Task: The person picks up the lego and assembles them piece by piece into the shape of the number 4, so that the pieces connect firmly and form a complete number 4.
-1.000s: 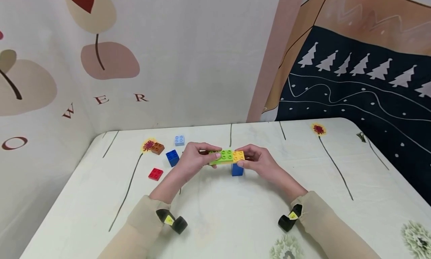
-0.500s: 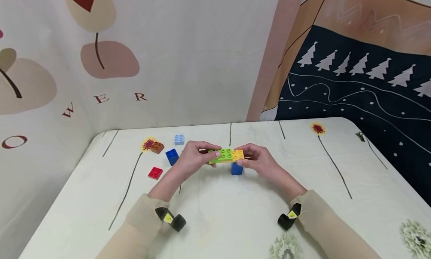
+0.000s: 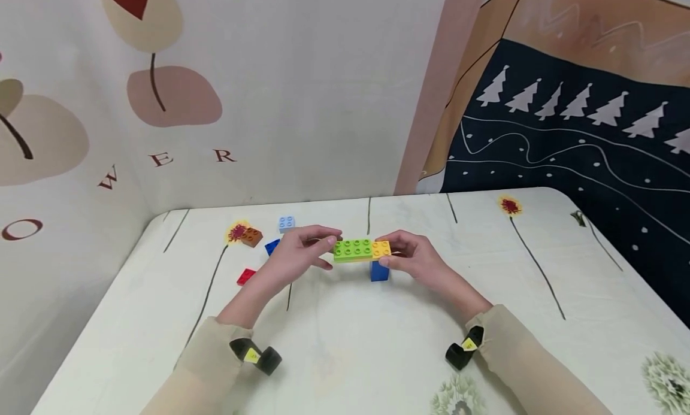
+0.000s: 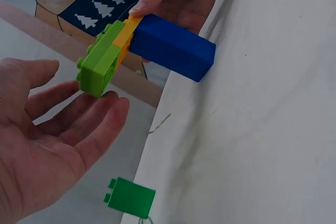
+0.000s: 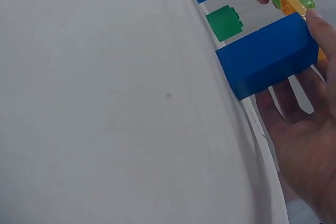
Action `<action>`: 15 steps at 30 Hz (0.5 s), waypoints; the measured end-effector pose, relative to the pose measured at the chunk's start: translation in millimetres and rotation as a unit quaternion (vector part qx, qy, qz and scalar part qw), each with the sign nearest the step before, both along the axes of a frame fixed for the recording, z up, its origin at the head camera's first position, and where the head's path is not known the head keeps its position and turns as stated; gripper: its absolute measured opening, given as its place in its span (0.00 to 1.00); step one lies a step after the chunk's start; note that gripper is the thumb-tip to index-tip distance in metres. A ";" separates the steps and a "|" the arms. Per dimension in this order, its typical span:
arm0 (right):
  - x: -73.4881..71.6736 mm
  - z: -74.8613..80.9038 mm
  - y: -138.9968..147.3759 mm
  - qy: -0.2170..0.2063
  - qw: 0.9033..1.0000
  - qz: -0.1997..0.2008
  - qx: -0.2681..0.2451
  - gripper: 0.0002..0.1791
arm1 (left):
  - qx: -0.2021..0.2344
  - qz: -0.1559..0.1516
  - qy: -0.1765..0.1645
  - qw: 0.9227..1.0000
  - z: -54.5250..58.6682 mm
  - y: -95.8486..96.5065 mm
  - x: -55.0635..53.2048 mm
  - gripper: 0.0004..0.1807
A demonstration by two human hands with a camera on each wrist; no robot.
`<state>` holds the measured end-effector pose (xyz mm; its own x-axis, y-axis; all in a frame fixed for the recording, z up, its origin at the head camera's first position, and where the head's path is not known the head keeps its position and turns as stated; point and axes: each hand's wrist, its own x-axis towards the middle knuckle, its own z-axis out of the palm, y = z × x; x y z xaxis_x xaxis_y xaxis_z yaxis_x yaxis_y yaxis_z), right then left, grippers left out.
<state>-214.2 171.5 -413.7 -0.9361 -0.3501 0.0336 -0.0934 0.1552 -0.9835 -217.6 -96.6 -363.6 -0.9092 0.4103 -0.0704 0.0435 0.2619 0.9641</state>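
A stack of two blue bricks (image 5: 268, 56) stands upright on the table, topped by a yellow brick (image 3: 381, 249). A lime green brick (image 3: 352, 251) sits fixed to the yellow layer and juts out to the left, with nothing under its far end. My right hand (image 3: 419, 258) pinches the yellow brick between thumb and fingers at its right end. To the left, my left hand (image 3: 293, 254) has its thumb and fingers spread around the lime green brick's free end, gripping nothing. In the left wrist view its fingertips (image 4: 118, 109) are right beside that end.
Loose bricks lie on the left of the table: brown (image 3: 251, 236), light blue (image 3: 286, 224), dark blue (image 3: 272, 246) and red (image 3: 246, 276). A dark green brick (image 4: 131, 198) shows in both wrist views, hidden behind my left hand from the head. A curtain (image 3: 302, 91) hangs behind.
My left hand has let go of the lime green brick and drawn back a little to the left, its fingers spreading. My right hand and the stack stay in place.
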 end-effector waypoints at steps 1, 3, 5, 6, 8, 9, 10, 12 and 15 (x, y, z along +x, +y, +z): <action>-0.1 0.0 0.1 -0.002 1.000 0.000 -0.001 0.23 | 0.006 -0.001 0.002 1.000 0.5 -3.3 0.0 0.17; -0.4 0.1 0.3 -0.002 1.000 0.002 -0.002 0.23 | 0.014 -0.006 0.015 1.000 1.3 -10.0 -0.6 0.18; -0.8 -0.2 0.4 -0.005 1.000 0.002 -0.004 0.23 | 0.024 -0.009 0.029 0.999 2.5 -16.8 -1.1 0.19; -0.9 -0.2 0.4 -0.004 1.000 0.003 -0.004 0.23 | 0.028 -0.009 0.036 0.999 3.4 -20.5 -1.1 0.19; -1.1 -0.3 0.3 -0.004 1.000 0.004 -0.002 0.23 | 0.035 -0.005 0.049 0.998 5.9 -28.2 -0.4 0.19; -1.1 -0.4 0.2 -0.006 1.000 0.003 -0.001 0.23 | 0.036 -0.002 0.052 0.998 7.7 -32.2 0.6 0.19; -1.1 -0.3 0.1 -0.006 1.000 0.002 0.000 0.23 | 0.036 0.002 0.053 0.998 9.2 -36.6 1.7 0.19; -1.0 -0.4 -0.2 -0.006 1.000 0.002 0.002 0.23 | 0.030 0.010 0.053 0.998 11.7 -45.8 4.2 0.20; -0.4 -0.1 -0.3 -0.008 1.000 0.000 0.004 0.23 | 0.004 0.026 0.055 0.998 13.4 -60.8 8.1 0.22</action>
